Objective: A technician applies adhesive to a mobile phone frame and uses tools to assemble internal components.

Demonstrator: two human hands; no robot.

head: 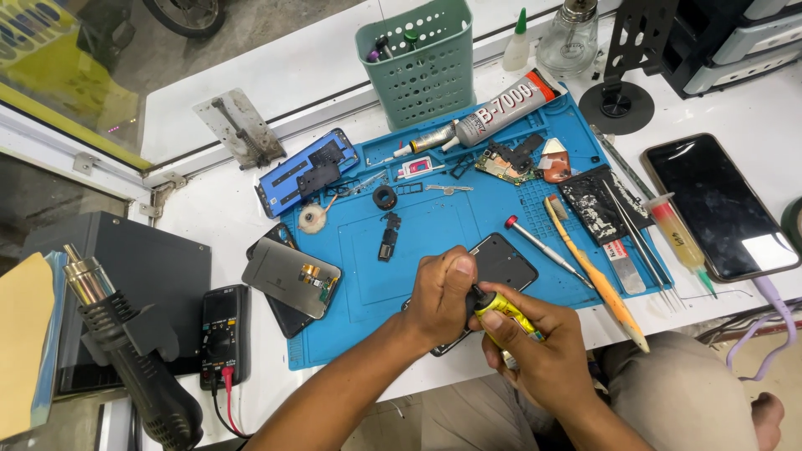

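Yellow glue tube (510,312) being gripped in the right hand (543,355) above a dark phone frame (499,263).

Right hand is closing tightly around the tube's body, while the left hand (441,294) is pinching its black tip between thumb and fingers. Both hands are hovering at the near edge of the blue work mat (434,225) on the counter (752,108), the phone frame lying just beneath them. An orange toothbrush (595,276) and a red-capped screwdriver (545,246) are lying nearby on the right.
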